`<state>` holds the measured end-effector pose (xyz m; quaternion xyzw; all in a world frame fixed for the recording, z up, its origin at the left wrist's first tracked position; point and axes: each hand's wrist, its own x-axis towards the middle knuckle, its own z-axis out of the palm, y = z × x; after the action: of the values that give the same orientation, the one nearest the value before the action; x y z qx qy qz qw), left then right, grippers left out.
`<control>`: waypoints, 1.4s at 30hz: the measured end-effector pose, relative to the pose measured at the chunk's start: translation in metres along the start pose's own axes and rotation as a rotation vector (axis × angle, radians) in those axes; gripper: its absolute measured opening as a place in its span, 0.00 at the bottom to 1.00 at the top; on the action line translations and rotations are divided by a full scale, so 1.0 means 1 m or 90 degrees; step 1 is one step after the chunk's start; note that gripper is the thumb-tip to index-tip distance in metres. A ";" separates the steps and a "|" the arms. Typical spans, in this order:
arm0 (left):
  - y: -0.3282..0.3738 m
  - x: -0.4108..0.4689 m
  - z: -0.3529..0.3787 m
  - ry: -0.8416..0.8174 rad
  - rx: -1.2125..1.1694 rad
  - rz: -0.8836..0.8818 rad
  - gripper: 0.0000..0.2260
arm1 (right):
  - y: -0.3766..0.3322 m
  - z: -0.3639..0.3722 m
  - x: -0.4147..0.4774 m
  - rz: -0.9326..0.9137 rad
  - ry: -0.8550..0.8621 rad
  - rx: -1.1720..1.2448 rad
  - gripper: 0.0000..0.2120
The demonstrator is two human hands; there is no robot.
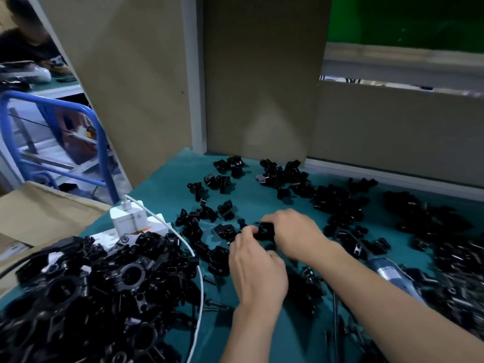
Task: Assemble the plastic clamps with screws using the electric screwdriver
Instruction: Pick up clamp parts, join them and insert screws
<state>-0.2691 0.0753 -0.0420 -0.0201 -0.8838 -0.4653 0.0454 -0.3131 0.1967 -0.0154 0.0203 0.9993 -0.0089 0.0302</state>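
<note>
My left hand and my right hand meet over the middle of the teal table. Between their fingertips sits a black plastic clamp piece; both hands pinch it, the right from above, the left from the near side. The electric screwdriver, blue-grey, lies on the table to the right, partly hidden under my right forearm. Loose black screws lie near my left wrist. Whether a screw sits in the held clamp is hidden by my fingers.
A big heap of black clamps fills the near left. More clamp parts are scattered behind and to the right. A white charger with cable stands at the left. Cardboard panels wall off the back. A blue cart frame stands off the table's left.
</note>
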 end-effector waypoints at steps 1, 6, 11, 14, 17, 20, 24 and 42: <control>0.001 0.000 0.000 0.001 0.005 0.003 0.21 | 0.004 0.001 -0.020 0.007 0.039 -0.033 0.26; 0.010 -0.011 -0.001 0.036 -0.091 0.079 0.16 | 0.018 -0.014 -0.101 0.106 0.204 0.206 0.24; 0.039 -0.045 -0.002 -0.068 -0.332 0.226 0.15 | 0.008 -0.024 -0.172 0.230 0.228 0.811 0.20; 0.054 -0.069 0.004 -0.227 -0.399 0.204 0.12 | 0.009 -0.022 -0.203 0.229 0.247 0.987 0.16; 0.057 -0.082 0.003 -0.265 -0.406 0.209 0.10 | 0.019 -0.020 -0.223 0.228 0.250 1.009 0.13; 0.054 -0.088 -0.001 -0.266 -0.436 0.149 0.10 | 0.018 -0.015 -0.229 0.231 0.251 1.121 0.12; 0.038 -0.097 -0.007 -0.272 -0.498 0.063 0.06 | 0.002 -0.001 -0.225 0.231 0.250 1.253 0.12; 0.022 -0.103 -0.003 -0.311 -0.538 0.036 0.13 | -0.009 0.038 -0.226 0.248 0.396 0.776 0.11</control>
<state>-0.1643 0.0861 -0.0330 -0.1691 -0.6013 -0.7637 -0.1631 -0.0861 0.1780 -0.0393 0.2138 0.7568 -0.5546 -0.2720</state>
